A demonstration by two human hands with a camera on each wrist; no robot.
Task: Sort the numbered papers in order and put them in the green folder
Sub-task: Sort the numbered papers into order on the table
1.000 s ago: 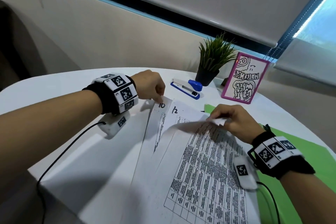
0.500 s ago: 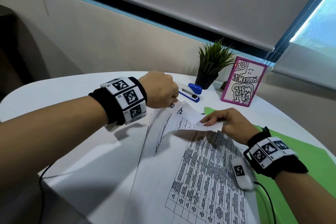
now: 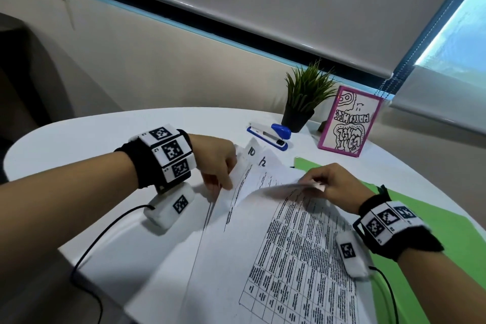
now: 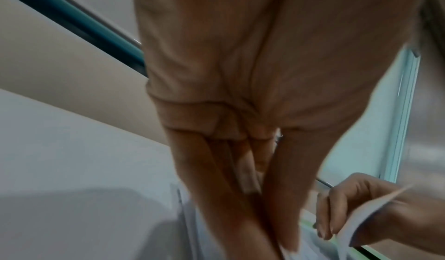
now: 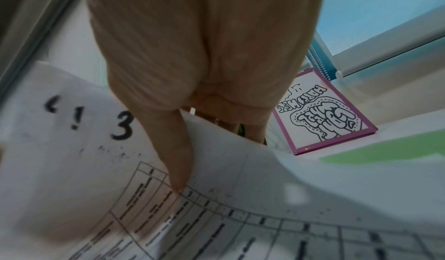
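White desk point(image 3: 79, 134) carries everything, and the left hand point(image 3: 215, 163) sits over the left edge of the papers point(image 3: 263, 231), its fingers curled round the edge of the sheet marked 10 point(image 3: 251, 151). Three sheets can be told apart: that one, a sheet marked 12 point(image 3: 262, 162) fanned just right of it, and a top sheet point(image 3: 302, 258) printed with a table; any more beneath are hidden. Their long axes run from the near desk edge toward the far edge, leaning right. Two hands are in view. The right hand point(image 3: 334, 187) pinches the top sheet's far end, bent upward, thumb on the printed face. One green folder point(image 3: 447, 231) lies flat under the papers' right side, reaching the desk's right edge. Near the far edge stand one stapler point(image 3: 271, 134), one potted plant point(image 3: 305, 97) and one pink-framed picture point(image 3: 349, 121).
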